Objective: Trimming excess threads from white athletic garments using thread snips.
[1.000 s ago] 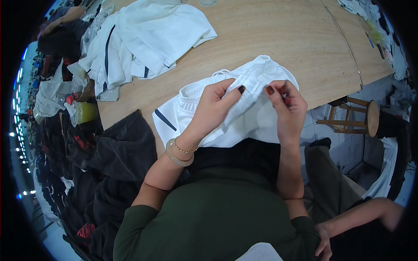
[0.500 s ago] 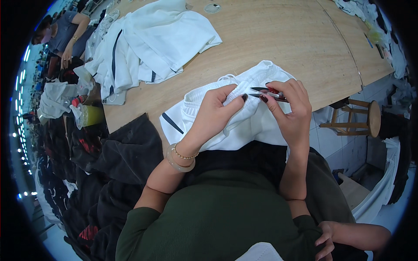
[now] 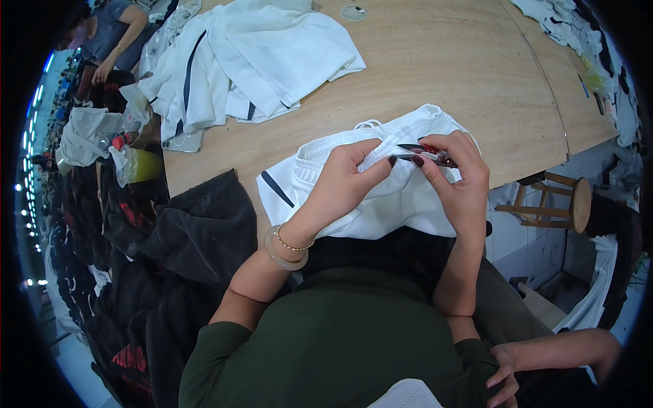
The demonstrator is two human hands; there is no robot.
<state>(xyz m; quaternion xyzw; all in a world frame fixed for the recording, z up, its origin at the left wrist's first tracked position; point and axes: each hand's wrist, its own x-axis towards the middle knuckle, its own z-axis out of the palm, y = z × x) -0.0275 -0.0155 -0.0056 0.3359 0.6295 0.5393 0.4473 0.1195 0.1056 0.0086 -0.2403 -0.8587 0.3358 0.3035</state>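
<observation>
Our white garment (image 3: 405, 211) sits at the near edge of the surface (image 3: 476, 81); we judge it light, soft and floppy, best held by its gathered waistband (image 3: 316, 151). Our left hand (image 3: 343, 178) pinches cloth there, while our right hand (image 3: 460, 166) grips small snips (image 3: 410, 146), blades parted.

Left hand (image 3: 348, 178): pinches a white garment (image 3: 398, 211) at the table's (image 3: 442, 61) near edge
Right hand (image 3: 464, 170): holds red-handled snips (image 3: 428, 147) — blades parted at the fabric
Left edge: more white clothing (image 3: 275, 54) lies heaped
</observation>
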